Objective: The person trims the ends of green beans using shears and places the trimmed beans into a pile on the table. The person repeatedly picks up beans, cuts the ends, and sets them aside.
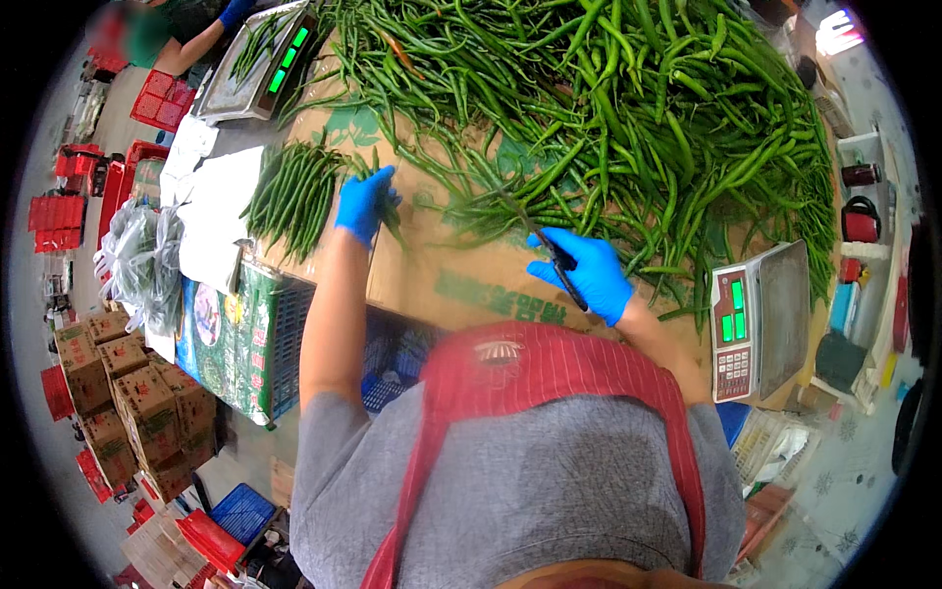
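Observation:
My left hand (367, 204), in a blue glove, holds a few green chili peppers (390, 221) just right of a row of peppers (296, 199) laid side by side on the cardboard. In my right hand (589, 271), also blue-gloved, is a pair of scissors (557, 271) with black handles; the blades point up and left toward loose peppers and are blurred, so their opening is unclear. A large heap of long green peppers (633, 110) covers the far side of the cardboard-topped table (405, 272), with some stray peppers between my hands.
A digital scale (781, 324) stands at the right, another scale (239, 81) with peppers at the upper left. Plastic bags (143, 250) hang at the table's left edge. Stacked cartons (147, 397) and red crates (57, 213) stand beyond. Another person's arm (193, 50) reaches in at upper left.

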Demonstrator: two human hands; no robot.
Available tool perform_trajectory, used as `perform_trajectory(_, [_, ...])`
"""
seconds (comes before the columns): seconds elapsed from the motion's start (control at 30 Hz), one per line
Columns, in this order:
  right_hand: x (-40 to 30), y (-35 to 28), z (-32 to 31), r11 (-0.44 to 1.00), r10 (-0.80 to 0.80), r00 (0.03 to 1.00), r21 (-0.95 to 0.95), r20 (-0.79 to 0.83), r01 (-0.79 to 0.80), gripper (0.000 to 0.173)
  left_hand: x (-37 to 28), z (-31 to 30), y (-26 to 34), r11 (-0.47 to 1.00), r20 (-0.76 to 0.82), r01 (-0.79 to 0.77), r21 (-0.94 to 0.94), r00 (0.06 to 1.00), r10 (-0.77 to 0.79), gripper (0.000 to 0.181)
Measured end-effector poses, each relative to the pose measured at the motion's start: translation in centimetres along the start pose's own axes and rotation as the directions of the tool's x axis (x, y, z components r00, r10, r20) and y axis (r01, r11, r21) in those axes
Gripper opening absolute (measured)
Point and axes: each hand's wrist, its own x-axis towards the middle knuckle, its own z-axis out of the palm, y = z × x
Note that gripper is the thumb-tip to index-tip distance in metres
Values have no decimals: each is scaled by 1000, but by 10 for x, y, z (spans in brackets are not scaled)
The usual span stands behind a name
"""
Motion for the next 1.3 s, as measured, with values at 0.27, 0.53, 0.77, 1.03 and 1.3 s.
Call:
perform_trajectory(0.27, [-9,3,5,998,-48,998,-40,34,50,43,74,31,-6,885,-137,-14,466,987,87,27])
perform_trajectory(0.53, [-20,34,8,984,128,992,125,24,-130,41,-11,-23,16,801,476,455,-389,844,-248,15])
perform_trajectory(0.77, [32,-9,41,659,145,979,724,144,-204,33,-64,53,-24,819,561,435,-373,809,-174,14])
perform_trajectory(1.03, [24,21,30,91,146,913,914,381,-396,34,-86,94,-19,789,444,286,-544,896,-18,33])
perform_trajectory(1.3, [9,34,24,-75,56,856,857,515,-510,32,-73,81,-7,722,495,238,-649,853,164,31])
